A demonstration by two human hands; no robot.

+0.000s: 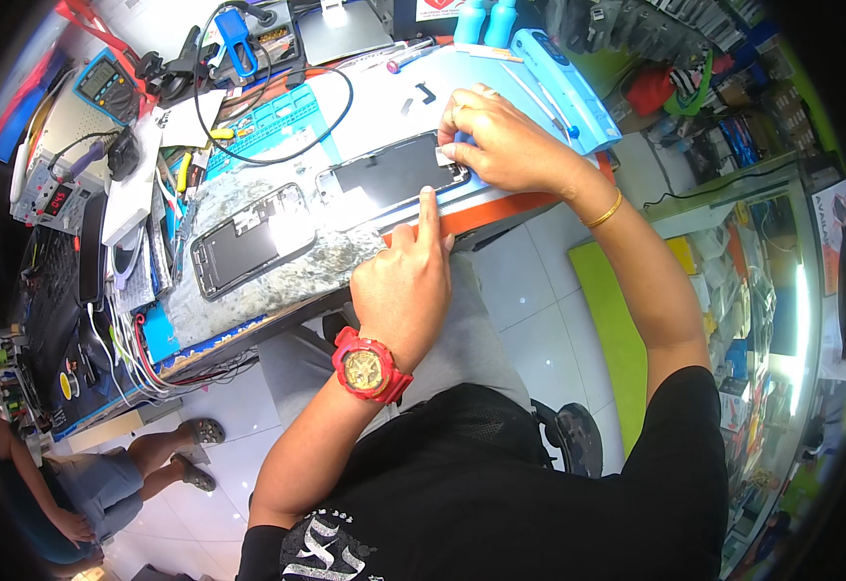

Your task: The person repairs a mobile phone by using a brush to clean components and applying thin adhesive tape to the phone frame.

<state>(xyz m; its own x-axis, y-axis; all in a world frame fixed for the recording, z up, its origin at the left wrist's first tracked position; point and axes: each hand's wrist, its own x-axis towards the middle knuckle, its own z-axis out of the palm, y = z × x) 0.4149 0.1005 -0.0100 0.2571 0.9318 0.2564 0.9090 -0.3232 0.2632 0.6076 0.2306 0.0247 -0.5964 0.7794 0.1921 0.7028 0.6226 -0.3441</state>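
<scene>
At the front of the counter (515, 210), we find the dark phone body (384, 176) lying flat, under the right hand (496, 140) at its right end and just beyond the left hand (404, 283). The right hand is pinched on a small pale piece (443, 155); the left extends its index finger to the body's near edge (other fingers curled, nothing seen in grasp). We judge the step to be fitting or lifting that piece; the next move calls for a steady body.

Clear lane: mottled grey mat (338, 254), near side, between opened phone (236, 254) and left hand (401, 290). Rear left: black cable loop (351, 96) in the way. Right side blocked by right hand (494, 143) and long light-blue box (566, 92).
</scene>
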